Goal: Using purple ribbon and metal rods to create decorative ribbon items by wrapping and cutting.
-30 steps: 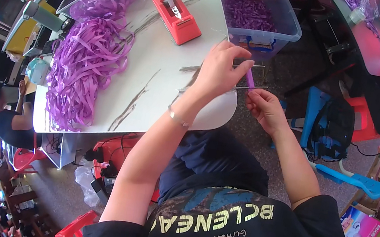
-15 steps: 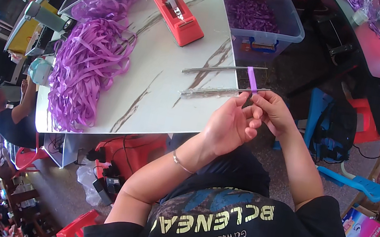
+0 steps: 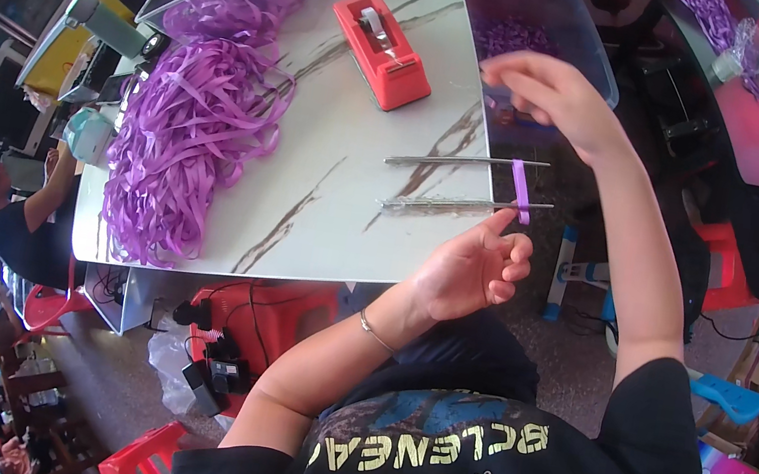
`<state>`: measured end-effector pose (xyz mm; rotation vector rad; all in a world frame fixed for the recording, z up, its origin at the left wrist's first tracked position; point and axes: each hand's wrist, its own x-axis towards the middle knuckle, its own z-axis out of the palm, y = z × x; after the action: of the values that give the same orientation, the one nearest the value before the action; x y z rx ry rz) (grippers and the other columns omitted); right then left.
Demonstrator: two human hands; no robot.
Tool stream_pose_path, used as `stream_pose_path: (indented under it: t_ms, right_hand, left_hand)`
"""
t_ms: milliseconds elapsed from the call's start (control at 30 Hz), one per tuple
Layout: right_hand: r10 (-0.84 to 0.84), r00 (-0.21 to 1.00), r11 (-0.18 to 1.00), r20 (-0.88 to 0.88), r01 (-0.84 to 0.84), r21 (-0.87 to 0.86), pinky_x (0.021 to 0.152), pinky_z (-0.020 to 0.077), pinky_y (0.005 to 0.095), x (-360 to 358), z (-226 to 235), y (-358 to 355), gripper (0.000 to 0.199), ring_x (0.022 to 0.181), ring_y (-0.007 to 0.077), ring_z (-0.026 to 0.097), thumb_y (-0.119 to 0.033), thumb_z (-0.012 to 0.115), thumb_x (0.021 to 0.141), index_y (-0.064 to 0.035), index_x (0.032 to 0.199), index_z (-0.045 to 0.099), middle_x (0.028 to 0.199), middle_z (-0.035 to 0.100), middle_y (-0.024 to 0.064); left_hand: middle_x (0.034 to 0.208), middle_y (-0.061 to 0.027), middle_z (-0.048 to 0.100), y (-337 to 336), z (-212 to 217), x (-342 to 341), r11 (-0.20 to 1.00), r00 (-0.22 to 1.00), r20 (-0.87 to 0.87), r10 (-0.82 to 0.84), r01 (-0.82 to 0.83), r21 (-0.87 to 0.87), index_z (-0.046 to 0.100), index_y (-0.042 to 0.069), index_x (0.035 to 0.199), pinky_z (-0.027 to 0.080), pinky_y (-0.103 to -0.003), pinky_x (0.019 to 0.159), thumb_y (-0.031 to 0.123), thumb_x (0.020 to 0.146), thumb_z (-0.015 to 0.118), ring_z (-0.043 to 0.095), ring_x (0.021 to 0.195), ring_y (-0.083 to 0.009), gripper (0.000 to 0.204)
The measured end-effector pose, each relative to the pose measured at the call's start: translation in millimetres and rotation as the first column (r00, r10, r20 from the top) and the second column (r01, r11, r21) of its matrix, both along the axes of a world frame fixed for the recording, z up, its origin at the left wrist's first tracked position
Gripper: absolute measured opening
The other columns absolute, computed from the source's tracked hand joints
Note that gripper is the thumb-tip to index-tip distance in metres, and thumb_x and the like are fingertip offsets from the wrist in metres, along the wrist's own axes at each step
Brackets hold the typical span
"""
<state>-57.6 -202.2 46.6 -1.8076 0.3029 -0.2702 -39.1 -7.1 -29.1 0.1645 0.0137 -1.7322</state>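
Two thin metal rods (image 3: 459, 161) stick out past the table's right edge, one farther and one nearer. A short purple ribbon loop (image 3: 517, 184) spans them close to their free ends. My left hand (image 3: 470, 268) is palm up with fingers curled, its thumb tip pressed at the ribbon's lower end by the nearer rod. My right hand (image 3: 560, 106) is raised above the rods, in front of the plastic bin, fingers stretched leftward and slightly blurred. Nothing shows in it. Left of it on the table stands a red tape dispenser (image 3: 382, 50) with a roll of clear tape.
A big heap of purple ribbon (image 3: 186, 152) covers the left of the white marbled table (image 3: 299, 233). The clear bin (image 3: 604, 69) beyond the right edge contains purple pieces. A red stool (image 3: 259, 317) is below the table. Other people sit at far left and right.
My right hand has let go of the ribbon and swung up and away toward the bin and tape dispenser. My left hand stays at the ribbon. The whole view has shifted slightly.
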Motion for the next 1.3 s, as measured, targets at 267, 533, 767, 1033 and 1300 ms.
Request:
stream_pose_path:
  t_ms: [267, 533, 767, 1033, 1300]
  right_hand:
    - [0.087, 0.944, 0.996, -0.317, -0.088, 0.011, 0.042, 0.0202, 0.0181, 120, -6, -1, 0.022, 0.057, 0.0021, 0.036, -0.028, 0.063, 0.080, -0.0087, 0.090, 0.067, 0.078, 0.061, -0.0041]
    - [0.103, 0.956, 0.985, -0.274, -0.059, 0.165, 0.040, 0.0194, 0.0158, 123, 9, 4, 0.016, 0.051, -0.0011, 0.035, -0.023, 0.065, 0.078, -0.0083, 0.084, 0.065, 0.080, 0.063, -0.0032]
    - [0.093, 0.981, 0.989, -0.173, -0.070, 0.134, 0.046, 0.0307, 0.0146, 75, -20, 30, 0.016, 0.059, 0.0008, 0.044, -0.024, 0.066, 0.076, -0.0082, 0.080, 0.064, 0.074, 0.063, -0.0018]
    - [-0.102, 0.993, 0.986, -0.067, 0.110, 0.125, 0.057, 0.0409, 0.0260, 77, -40, 45, 0.029, 0.060, 0.0071, 0.051, -0.035, 0.068, 0.076, -0.0055, 0.077, 0.066, 0.070, 0.064, 0.0007]
    - [-0.216, 0.975, 0.657, 0.043, 0.178, -0.732, 0.054, 0.0435, 0.0287, 71, -18, 43, 0.023, 0.058, 0.0171, 0.060, -0.027, 0.066, 0.075, -0.0046, 0.074, 0.065, 0.063, 0.063, 0.0056]
  left_hand:
    - [0.084, -0.0038, 0.045, 1, -1, 0, 1.000, 1.000, 0.027, -0.010, 0.011, -0.009, 0.040, 0.018, 0.103, 0.036, -0.020, 0.050, 0.011, 0.084, 0.044, 0.041, 0.071, -0.0132, 0.021]
    - [0.083, -0.0035, 0.045, 1, -4, 1, 1.000, 1.000, 0.022, -0.012, 0.013, -0.017, 0.037, 0.019, 0.102, 0.036, -0.020, 0.050, 0.012, 0.084, 0.046, 0.042, 0.071, -0.0133, 0.021]
    - [0.084, -0.0036, 0.045, 1, -3, 0, 1.000, 1.000, 0.018, -0.018, 0.018, -0.009, 0.037, 0.019, 0.103, 0.036, -0.020, 0.051, 0.012, 0.084, 0.046, 0.041, 0.071, -0.0131, 0.023]
    - [0.083, -0.0034, 0.044, 1, -1, 0, 1.000, 1.000, 0.009, -0.012, 0.012, -0.017, 0.039, 0.019, 0.106, 0.035, -0.019, 0.051, 0.011, 0.084, 0.047, 0.041, 0.071, -0.0129, 0.024]
    - [0.084, -0.0035, 0.043, 2, -2, 1, 1.000, 1.000, 0.016, 0.005, -0.005, -0.023, 0.039, 0.018, 0.108, 0.035, -0.018, 0.051, 0.013, 0.085, 0.047, 0.040, 0.070, -0.0124, 0.025]
